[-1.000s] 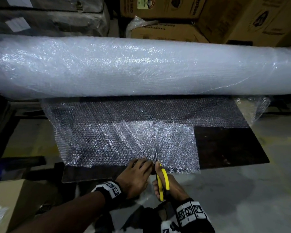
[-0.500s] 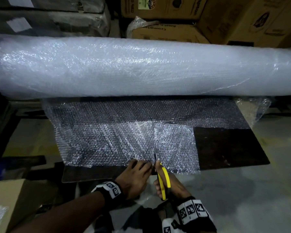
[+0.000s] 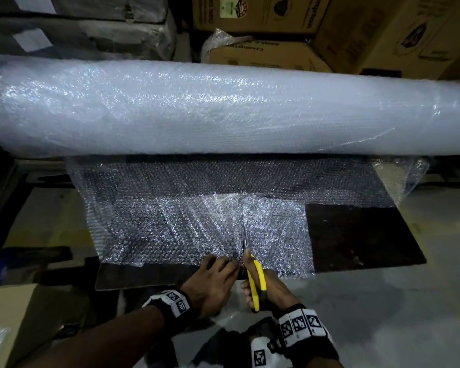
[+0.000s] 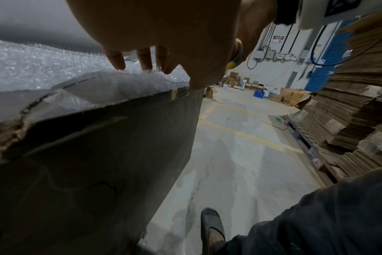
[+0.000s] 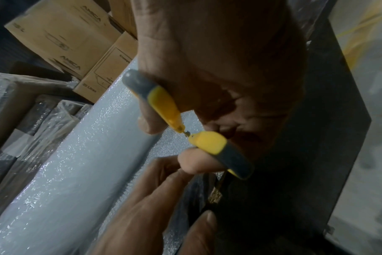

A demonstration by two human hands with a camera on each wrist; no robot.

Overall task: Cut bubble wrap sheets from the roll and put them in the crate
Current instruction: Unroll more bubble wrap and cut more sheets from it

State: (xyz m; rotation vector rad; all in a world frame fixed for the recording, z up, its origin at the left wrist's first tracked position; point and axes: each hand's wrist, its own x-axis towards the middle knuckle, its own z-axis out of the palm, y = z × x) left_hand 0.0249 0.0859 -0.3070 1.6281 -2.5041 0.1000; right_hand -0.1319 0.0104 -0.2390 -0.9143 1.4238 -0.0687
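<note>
Two "AMICA" boxes; right hand gripping scissors; left hand flat on bubble wrap

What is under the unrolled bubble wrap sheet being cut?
Under the bubble wrap sheet lies a dark flat board, visible through the film and bare at right. What supports the board is hidden.

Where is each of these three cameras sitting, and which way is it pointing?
Head view: worn on the person's head, looking forward and down at the bubble wrap roll, the unrolled sheet, both forearms, the left hand and the right hand gripping yellow scissors.
Left wrist view: under the left wrist, looking along the fingers pressing the sheet at a cardboard edge; a trouser leg and sandalled foot show.
Right wrist view: under the right wrist, looking past the scissors toward the roll.
Shared: all three show the bubble wrap.
</note>
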